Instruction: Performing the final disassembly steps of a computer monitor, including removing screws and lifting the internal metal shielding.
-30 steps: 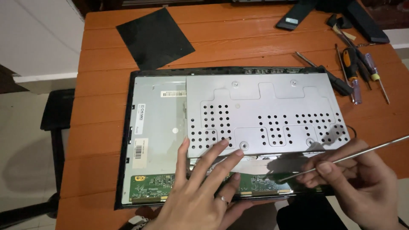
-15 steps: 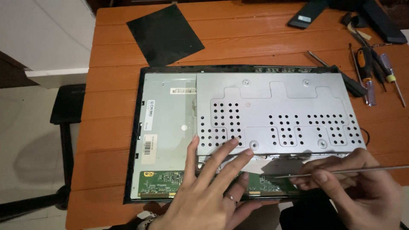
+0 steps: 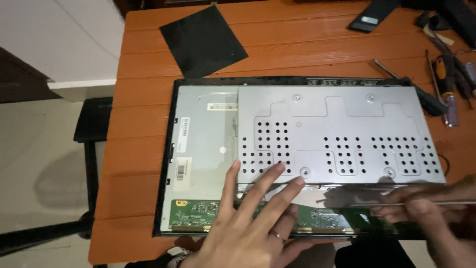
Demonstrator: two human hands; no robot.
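Note:
A dismantled flat monitor panel (image 3: pixel 203 149) lies face down on an orange wooden table (image 3: pixel 139 149). A perforated metal shield (image 3: pixel 337 129) covers most of its back, and a green circuit strip (image 3: pixel 198 216) runs along its near edge. My left hand (image 3: pixel 248 218) rests flat with fingers spread on the shield's near edge and the strip. My right hand (image 3: pixel 426 211) grips a long thin metal rod (image 3: pixel 436 202) lying sideways at the panel's near right edge; its tip is blurred.
A black square sheet (image 3: pixel 202 42) lies at the far left of the table. Several screwdrivers (image 3: pixel 448 84) lie at the right edge, with dark parts (image 3: pixel 372 17) at the back. A black stool (image 3: pixel 91 129) stands left of the table.
The view has shifted so the panel sits further right in frame. My left hand stays spread on the shield's near edge; my right hand with the rod has moved slightly rightward and lower.

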